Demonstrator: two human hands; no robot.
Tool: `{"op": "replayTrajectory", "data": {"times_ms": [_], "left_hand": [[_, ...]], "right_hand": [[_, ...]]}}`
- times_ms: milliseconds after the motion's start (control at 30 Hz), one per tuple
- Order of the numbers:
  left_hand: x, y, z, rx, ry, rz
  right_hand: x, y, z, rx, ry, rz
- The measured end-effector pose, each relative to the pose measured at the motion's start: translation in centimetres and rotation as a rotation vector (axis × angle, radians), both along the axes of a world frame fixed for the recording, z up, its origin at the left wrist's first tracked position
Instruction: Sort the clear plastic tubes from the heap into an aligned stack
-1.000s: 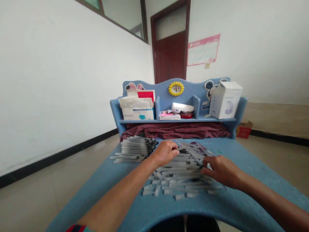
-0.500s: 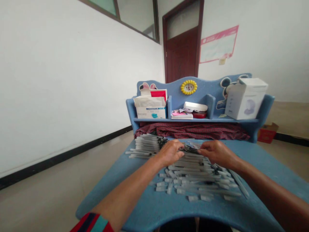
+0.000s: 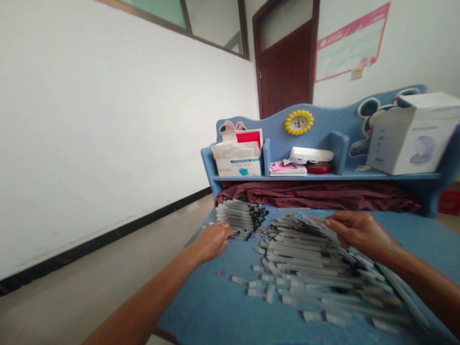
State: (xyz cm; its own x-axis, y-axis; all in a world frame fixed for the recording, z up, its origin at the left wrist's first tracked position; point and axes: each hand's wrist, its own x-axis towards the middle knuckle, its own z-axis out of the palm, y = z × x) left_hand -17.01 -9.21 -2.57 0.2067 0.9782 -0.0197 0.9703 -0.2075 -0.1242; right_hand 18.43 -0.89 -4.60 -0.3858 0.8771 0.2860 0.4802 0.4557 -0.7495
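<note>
On the blue desk (image 3: 223,306) lies a neat stack of grey pens with black tips (image 3: 241,216) at the far left. A looser, wider heap of the same pens (image 3: 309,249) spreads over the middle and right. My left hand (image 3: 212,240) rests at the near end of the neat stack, its fingers curled against a pen at the stack's edge. At the far right side of the loose heap my right hand (image 3: 359,230) has its fingers pinched on pens. Small loose pen caps (image 3: 258,283) lie along the near side of the heap.
A blue shelf (image 3: 323,176) at the desk's back carries a box of masks (image 3: 239,160), booklets, a red tin and a white carton (image 3: 413,139). Red checked cloth (image 3: 316,191) lies beneath it. The white wall and floor are at left, a dark door behind.
My left hand left the loose heap and moved left to the neat stack. My right hand shifted right along the heap's far side. The camera turned left.
</note>
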Motion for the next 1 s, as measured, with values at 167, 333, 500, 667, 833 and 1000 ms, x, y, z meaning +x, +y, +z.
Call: {"op": "replayTrajectory", "data": {"times_ms": [167, 333, 500, 667, 833, 1000], "left_hand": [[-0.1, 0.4, 0.2, -0.037, 0.025, 0.004], [2.3, 0.4, 1.6, -0.024, -0.092, -0.101], [9.1, 2.1, 3.2, 0.036, -0.334, -0.374], [14.3, 4.5, 3.3, 0.149, -0.453, -0.568], [14.7, 5.2, 1.6, 0.255, -0.534, -0.600], [14.4, 4.9, 0.3, 0.305, -0.572, -0.602]], "right_hand": [[0.8, 0.0, -0.2, -0.001, 0.049, -0.047], [0.0, -0.9, 0.5, 0.020, 0.091, -0.028], [-0.8, -1.7, 1.0, 0.014, 0.150, 0.117], [-0.2, -0.6, 0.2, -0.156, 0.296, 0.085], [0.2, 0.3, -0.4, -0.232, 0.364, 0.125], [0.0, 0.2, -0.7, -0.265, 0.323, 0.145]]}}
